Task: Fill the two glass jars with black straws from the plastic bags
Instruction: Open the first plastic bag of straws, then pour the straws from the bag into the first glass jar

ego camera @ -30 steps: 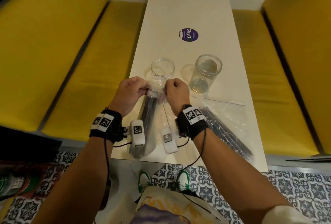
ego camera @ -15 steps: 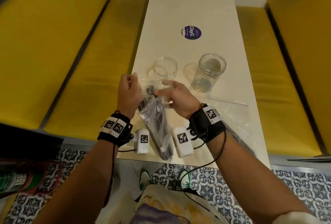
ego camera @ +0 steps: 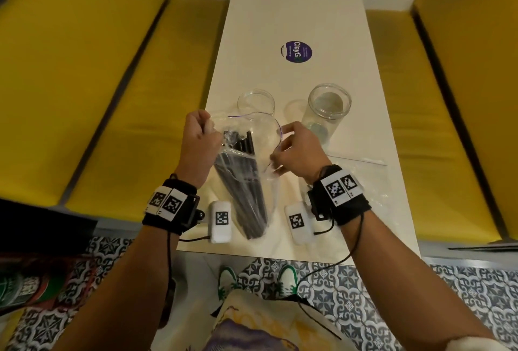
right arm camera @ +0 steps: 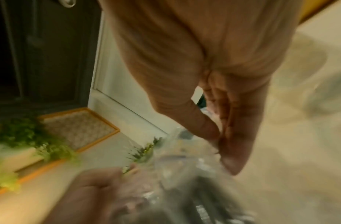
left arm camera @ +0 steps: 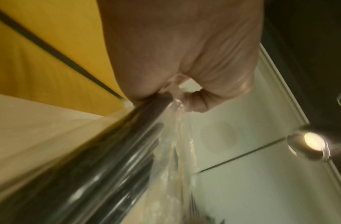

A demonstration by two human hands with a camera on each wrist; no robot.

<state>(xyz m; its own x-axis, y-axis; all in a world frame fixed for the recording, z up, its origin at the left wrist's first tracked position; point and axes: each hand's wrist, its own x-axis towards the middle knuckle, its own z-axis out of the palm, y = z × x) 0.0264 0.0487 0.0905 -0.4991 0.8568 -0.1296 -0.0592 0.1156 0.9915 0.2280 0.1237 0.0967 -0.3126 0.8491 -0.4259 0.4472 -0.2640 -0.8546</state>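
Note:
A clear plastic bag (ego camera: 246,165) of black straws (ego camera: 244,182) stands tilted above the near table edge, its mouth pulled wide. My left hand (ego camera: 200,131) pinches the bag's left lip. My right hand (ego camera: 294,146) pinches the right lip. Straw tips poke up at the mouth. In the left wrist view my fingers (left arm camera: 196,104) clamp the crumpled plastic (left arm camera: 175,136). Two empty glass jars stand just beyond: a left jar (ego camera: 255,101), partly behind the bag, and a right jar (ego camera: 326,109). A second bag (ego camera: 361,182) lies flat under my right wrist.
The narrow white table (ego camera: 294,8) carries a round purple sticker (ego camera: 296,52) farther back. Yellow bench cushions (ego camera: 126,98) flank both long sides. Patterned floor tiles and my shoes (ego camera: 227,277) show below the near edge.
The bag's sealed top has come apart: my hands moved away from each other, spreading the mouth wide. The bag lifted from lying flat to standing tilted.

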